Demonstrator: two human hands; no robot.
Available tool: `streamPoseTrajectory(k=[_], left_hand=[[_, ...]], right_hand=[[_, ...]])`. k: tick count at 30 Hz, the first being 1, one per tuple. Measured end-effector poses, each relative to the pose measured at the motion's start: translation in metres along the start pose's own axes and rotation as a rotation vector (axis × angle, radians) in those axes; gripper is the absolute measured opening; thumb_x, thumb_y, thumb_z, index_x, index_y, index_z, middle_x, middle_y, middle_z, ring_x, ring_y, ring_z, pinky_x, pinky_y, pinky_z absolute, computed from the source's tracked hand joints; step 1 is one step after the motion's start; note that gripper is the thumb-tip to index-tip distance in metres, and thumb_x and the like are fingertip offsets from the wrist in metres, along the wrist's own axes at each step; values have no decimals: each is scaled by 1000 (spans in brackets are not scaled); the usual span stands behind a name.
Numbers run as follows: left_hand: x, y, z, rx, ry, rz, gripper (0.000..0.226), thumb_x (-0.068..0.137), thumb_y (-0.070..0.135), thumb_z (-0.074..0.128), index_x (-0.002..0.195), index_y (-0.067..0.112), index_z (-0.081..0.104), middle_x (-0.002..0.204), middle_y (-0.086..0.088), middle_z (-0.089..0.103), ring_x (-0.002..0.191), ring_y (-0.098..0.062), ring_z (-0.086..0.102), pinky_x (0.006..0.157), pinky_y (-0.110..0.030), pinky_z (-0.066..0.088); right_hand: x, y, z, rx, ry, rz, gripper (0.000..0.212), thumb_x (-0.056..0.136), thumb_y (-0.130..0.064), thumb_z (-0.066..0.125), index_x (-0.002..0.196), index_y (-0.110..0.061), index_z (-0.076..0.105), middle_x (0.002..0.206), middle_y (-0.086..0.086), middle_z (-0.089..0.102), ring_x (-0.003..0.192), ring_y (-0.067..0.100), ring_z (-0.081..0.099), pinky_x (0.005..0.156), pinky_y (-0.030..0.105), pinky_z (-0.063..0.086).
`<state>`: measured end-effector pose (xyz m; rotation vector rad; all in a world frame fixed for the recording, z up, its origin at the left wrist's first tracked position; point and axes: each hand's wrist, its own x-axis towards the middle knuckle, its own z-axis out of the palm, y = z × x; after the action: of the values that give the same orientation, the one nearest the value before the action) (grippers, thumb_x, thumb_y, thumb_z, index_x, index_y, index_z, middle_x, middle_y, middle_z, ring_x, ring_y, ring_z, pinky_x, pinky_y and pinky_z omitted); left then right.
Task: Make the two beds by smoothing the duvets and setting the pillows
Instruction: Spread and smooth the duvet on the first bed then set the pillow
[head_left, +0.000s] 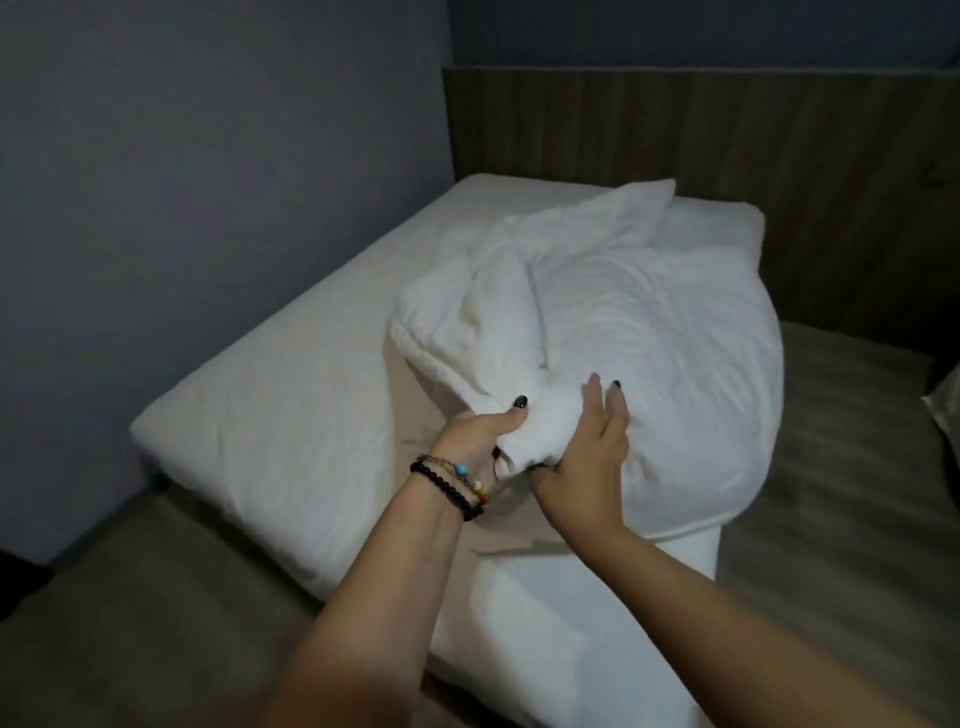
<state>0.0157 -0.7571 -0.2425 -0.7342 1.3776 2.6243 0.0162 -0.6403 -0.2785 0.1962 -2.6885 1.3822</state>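
A white duvet (649, 343) lies bunched in a heap on the right half of a white bed (270, 415), spilling over the bed's right edge. My left hand (480, 436), with bead bracelets on the wrist, grips a gathered fold of the duvet near the bed's middle. My right hand (589, 447) lies against the same fold from the right, fingers straight and spread on the fabric, thumb tucked under it. A white pillow (613, 213) pokes up behind the heap at the head end, partly covered by the duvet.
A grey wall (182, 182) runs along the bed's left side and a wood-panel headboard (727, 140) stands behind it. Wood-look floor (841, 467) lies to the right, where the pale corner of another bed (943, 410) shows at the frame's edge.
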Motion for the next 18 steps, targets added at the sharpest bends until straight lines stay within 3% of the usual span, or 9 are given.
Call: streamPoseTrajectory(k=[1, 3, 5, 6, 10, 13, 14, 18], left_hand=[[-5, -3, 0, -8, 7, -1, 31, 90, -2, 57, 119, -12, 56, 117, -24, 61, 81, -23, 67, 60, -28, 59], [-15, -11, -3, -33, 44, -28, 26, 91, -1, 55, 114, -12, 57, 109, -22, 64, 71, -20, 69, 55, -25, 58], [-21, -19, -4, -34, 90, -67, 24, 93, 3, 54, 114, -8, 57, 99, -16, 66, 72, -21, 68, 51, -25, 57], [-24, -22, -1, -17, 112, -84, 25, 94, 6, 54, 116, -4, 57, 97, -14, 66, 75, -21, 66, 51, -27, 58], [-20, -29, 17, 60, 115, -163, 14, 95, 21, 55, 99, 8, 59, 88, -8, 65, 78, -22, 62, 63, -33, 56], [-8, -34, 23, 16, 105, -227, 27, 94, 34, 56, 98, 8, 62, 82, -10, 68, 78, -25, 63, 59, -34, 54], [-2, -37, 20, 8, 95, -241, 33, 93, 39, 55, 103, 8, 62, 88, -10, 69, 82, -26, 64, 60, -34, 55], [26, -43, -1, 2, 117, -245, 44, 89, 46, 60, 118, 13, 57, 113, -10, 64, 105, -28, 58, 85, -42, 49]], right_hand=[[1, 2, -10, -17, 2, -67, 80, 71, -13, 63, 145, -16, 35, 148, 11, 35, 132, 31, 34, 103, 31, 33], [-2, 3, -30, -86, -51, -130, 47, 64, -12, 50, 107, -17, 68, 103, 6, 67, 97, 30, 58, 73, 28, 40], [-9, 0, -48, -186, -138, -110, 22, 59, -16, 41, 68, -15, 61, 65, 2, 59, 67, 27, 54, 54, 30, 32], [-13, -2, -56, -217, -169, -94, 17, 57, -17, 38, 62, -13, 54, 57, 2, 53, 60, 26, 48, 50, 30, 28], [-23, 3, -88, -281, -157, -55, 7, 64, -4, 49, 64, -6, 57, 59, 12, 56, 57, 27, 46, 52, 32, 31], [-31, 9, -113, -312, -168, -86, 7, 63, -2, 50, 60, -7, 53, 59, 15, 57, 57, 27, 45, 53, 32, 34], [-35, 10, -120, -327, -184, -105, 6, 62, -2, 49, 59, -7, 52, 60, 15, 57, 56, 26, 43, 54, 32, 33], [-58, 18, -137, -323, -248, -133, 13, 56, -10, 42, 61, -5, 53, 58, 12, 56, 60, 30, 52, 54, 35, 39]])
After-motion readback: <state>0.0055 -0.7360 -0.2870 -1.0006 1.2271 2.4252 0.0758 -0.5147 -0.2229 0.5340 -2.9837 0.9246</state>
